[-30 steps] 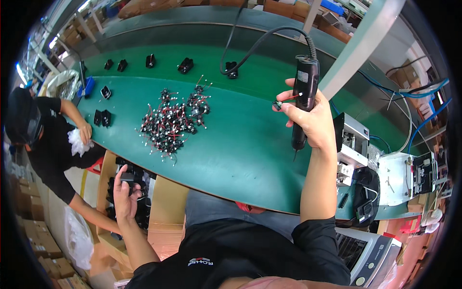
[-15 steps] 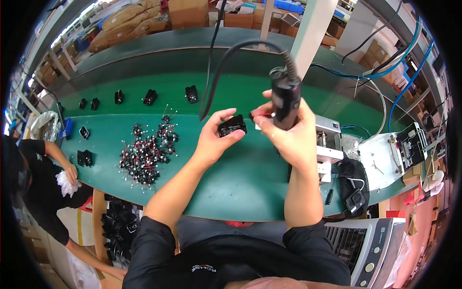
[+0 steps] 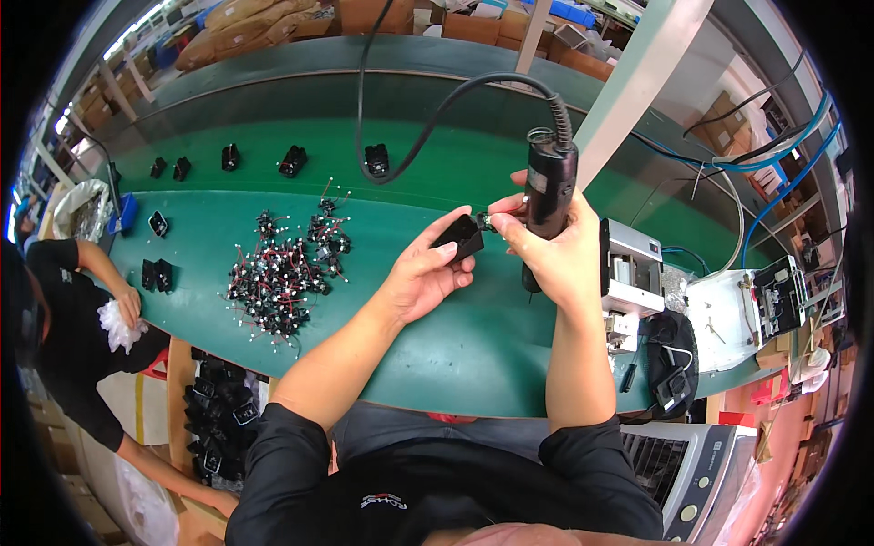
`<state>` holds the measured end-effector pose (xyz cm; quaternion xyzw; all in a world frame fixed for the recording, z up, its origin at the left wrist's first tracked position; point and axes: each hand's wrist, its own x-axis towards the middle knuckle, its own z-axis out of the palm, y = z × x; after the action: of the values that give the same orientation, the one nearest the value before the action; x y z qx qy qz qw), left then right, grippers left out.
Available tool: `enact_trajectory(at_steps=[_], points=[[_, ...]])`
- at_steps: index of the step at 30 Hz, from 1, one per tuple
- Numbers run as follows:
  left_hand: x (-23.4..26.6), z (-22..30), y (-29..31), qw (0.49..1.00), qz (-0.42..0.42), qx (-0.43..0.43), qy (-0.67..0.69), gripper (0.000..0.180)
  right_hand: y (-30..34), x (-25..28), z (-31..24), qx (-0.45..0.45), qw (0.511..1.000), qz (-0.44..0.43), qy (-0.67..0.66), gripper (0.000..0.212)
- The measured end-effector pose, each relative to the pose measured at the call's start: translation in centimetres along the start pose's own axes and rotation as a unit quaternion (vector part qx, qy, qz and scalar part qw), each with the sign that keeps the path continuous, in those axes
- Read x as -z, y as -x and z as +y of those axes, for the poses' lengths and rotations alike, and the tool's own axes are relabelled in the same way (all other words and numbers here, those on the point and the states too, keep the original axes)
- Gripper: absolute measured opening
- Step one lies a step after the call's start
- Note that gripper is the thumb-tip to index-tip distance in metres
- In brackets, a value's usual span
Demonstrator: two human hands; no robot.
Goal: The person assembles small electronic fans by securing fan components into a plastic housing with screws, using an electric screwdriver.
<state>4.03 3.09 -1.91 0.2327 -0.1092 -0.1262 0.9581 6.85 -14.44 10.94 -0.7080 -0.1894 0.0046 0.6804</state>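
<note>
My left hand (image 3: pixel 421 280) is closed on a small black plastic housing (image 3: pixel 462 240), tilted so that its hollow side shows. My right hand (image 3: pixel 563 264) wraps round a black electric screwdriver (image 3: pixel 550 182), held upright with its cable at the top and its tip down. Between the thumb and fingertips of that same hand is a small dark part (image 3: pixel 484 221), right at the edge of the housing; I cannot tell whether the two touch. To the left of my left hand lies a pile of small black parts with red wires (image 3: pixel 282 287).
Several black housings (image 3: pixel 292 161) stand spaced along the green belt (image 3: pixel 437 173) behind the bench. A white-and-grey machine (image 3: pixel 633 268) is right of my right forearm. The screwdriver's cable (image 3: pixel 428 132) loops overhead. At the left, a co-worker's hand (image 3: pixel 127 305) holds clear plastic.
The housing has been turned so its hollow now shows. The small part in my right fingertips has come up to the housing's edge. The screwdriver stays in my right hand.
</note>
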Motion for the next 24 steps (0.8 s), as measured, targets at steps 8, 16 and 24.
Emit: enact_trajectory(at_steps=[8,16,24], points=[[-2.7,0.6,0.2,0.994,0.016,-0.002,-0.112,0.076,0.4,-0.4,-0.1,0.012,0.999,0.002,-0.039,0.042],[-2.1,-0.1,0.1,0.919,0.073,-0.102,-0.374,0.079,0.1,-0.3,1.2,0.097,0.984,-0.066,0.131,0.045],[-2.3,0.5,0.0,0.934,0.061,-0.099,-0.339,0.082,0.2,-0.6,1.0,0.12,0.959,-0.139,0.216,0.041]])
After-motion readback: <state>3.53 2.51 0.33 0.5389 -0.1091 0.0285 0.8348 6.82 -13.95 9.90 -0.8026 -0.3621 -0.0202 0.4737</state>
